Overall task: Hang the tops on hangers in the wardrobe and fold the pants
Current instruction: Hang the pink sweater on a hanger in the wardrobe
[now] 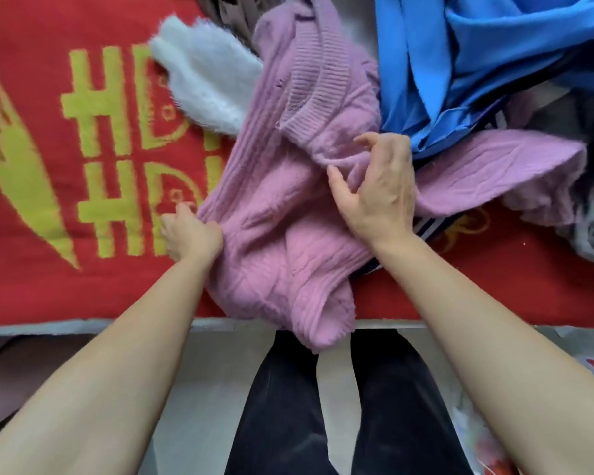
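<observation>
A pink cable-knit sweater (282, 234) lies crumpled on a red blanket (42, 200), its hem hanging over the near edge. My left hand (189, 234) grips the sweater's left side. My right hand (378, 190) rests on the sweater's middle, pinching a fold of the knit between thumb and fingers. One pink sleeve (494, 169) stretches to the right under a blue garment (477, 63). No hanger or wardrobe shows in the head view.
A fluffy white garment (206, 73) lies at the back left of the sweater. Grey and striped clothes (590, 217) are piled at the right. The blanket carries yellow lettering. Below the bed's edge are my dark trousers (323, 413) and a pale floor.
</observation>
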A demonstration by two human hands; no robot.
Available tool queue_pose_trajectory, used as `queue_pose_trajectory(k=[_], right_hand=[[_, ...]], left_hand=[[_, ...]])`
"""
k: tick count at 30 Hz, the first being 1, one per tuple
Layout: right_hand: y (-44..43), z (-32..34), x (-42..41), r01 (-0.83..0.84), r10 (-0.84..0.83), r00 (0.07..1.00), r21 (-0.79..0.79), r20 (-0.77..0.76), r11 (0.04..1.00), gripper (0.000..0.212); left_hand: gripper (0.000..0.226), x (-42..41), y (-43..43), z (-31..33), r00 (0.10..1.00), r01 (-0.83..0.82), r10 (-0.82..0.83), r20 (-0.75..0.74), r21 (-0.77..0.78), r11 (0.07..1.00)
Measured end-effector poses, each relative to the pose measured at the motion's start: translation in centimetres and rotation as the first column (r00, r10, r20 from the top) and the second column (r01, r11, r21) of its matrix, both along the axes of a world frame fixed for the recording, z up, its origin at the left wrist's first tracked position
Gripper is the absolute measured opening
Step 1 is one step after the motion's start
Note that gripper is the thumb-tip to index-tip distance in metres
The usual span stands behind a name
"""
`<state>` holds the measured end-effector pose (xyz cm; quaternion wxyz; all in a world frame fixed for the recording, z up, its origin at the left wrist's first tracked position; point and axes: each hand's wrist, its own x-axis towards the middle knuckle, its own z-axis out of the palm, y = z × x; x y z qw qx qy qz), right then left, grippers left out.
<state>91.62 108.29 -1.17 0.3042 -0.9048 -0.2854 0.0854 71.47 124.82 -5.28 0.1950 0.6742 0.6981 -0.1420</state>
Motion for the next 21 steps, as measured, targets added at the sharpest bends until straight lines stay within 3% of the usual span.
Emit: queue_pose_trajectory(k=[2, 4, 6, 8, 11, 14, 15, 16, 17, 19, 21], right_hand=[[2.0, -0.6, 0.9, -0.025, 0.036, 0.996, -0.137, 0.082, 0.99, 0.087], [3.6, -1.7, 1.2, -0.155, 0.134, 0.988, -0.346, -0.082, 0.925, 0.114], [4.4, -2.7, 0.9, -0.275, 0.183, 0.953, -0.445, -0.24, 0.852, 0.099], [4.5, -2.7, 0.8, -0.229, 0.137, 0.953, -0.352, -0.269, 0.907, 0.067], [3.4, -1.6, 0.8, -0.076, 0.062, 0.952, -0.032, -0.301, 0.997, 0.048], [1.1, -0.6, -0.3, -0.174, 0.181, 0.927, 0.05, -0.33, 0.983, 0.044], [0.3, -0.4, -1.0, -0.228, 0.232, 0.913, 0.053, -0.336, 0.972, 0.045], [-0.5, -0.4, -1.8, -0.28, 0.281, 0.893, 0.055, -0.351, 0.958, 0.047], [-1.1, -0.5, -2.7, -0.326, 0.32, 0.868, 0.052, -0.38, 0.944, 0.05], [-1.8, -0.8, -4.2, -0.393, 0.361, 0.817, 0.025, -0.45, 0.919, 0.054], [-2.3, -1.0, -5.7, -0.45, 0.375, 0.768, -0.022, -0.519, 0.893, 0.057]], left_hand=[[0.043, 1.9, 1.1, -0.3, 0.976, -0.014, -0.003, 0.219, 0.076, 0.997], [0.041, 3.6, 2.0, -0.5, 0.913, 0.013, -0.044, 0.405, 0.078, 0.997], [0.036, 4.8, 2.5, -0.8, 0.863, 0.085, -0.081, 0.499, 0.015, 0.996], [0.031, 5.3, 2.8, -1.4, 0.86, 0.177, -0.117, 0.497, -0.076, 0.981], [0.031, 5.3, 2.7, -1.8, 0.872, 0.185, -0.078, 0.484, -0.177, 0.967], [0.026, 4.6, 2.3, -1.4, 0.91, 0.116, -0.127, 0.395, 0.051, 0.992], [0.032, 4.6, 1.9, -0.9, 0.895, 0.044, -0.065, 0.441, 0.058, 0.997], [0.042, 4.7, 1.4, -0.3, 0.832, -0.051, 0.075, 0.55, -0.06, 0.997], [0.049, 5.1, 0.7, 0.6, 0.729, -0.128, 0.281, 0.624, -0.28, 0.951], [0.055, 5.3, -0.8, 1.9, 0.58, -0.09, 0.576, 0.576, -0.657, 0.748], [0.052, 5.2, -2.6, 3.0, 0.532, 0.023, 0.686, 0.496, -0.818, 0.574]])
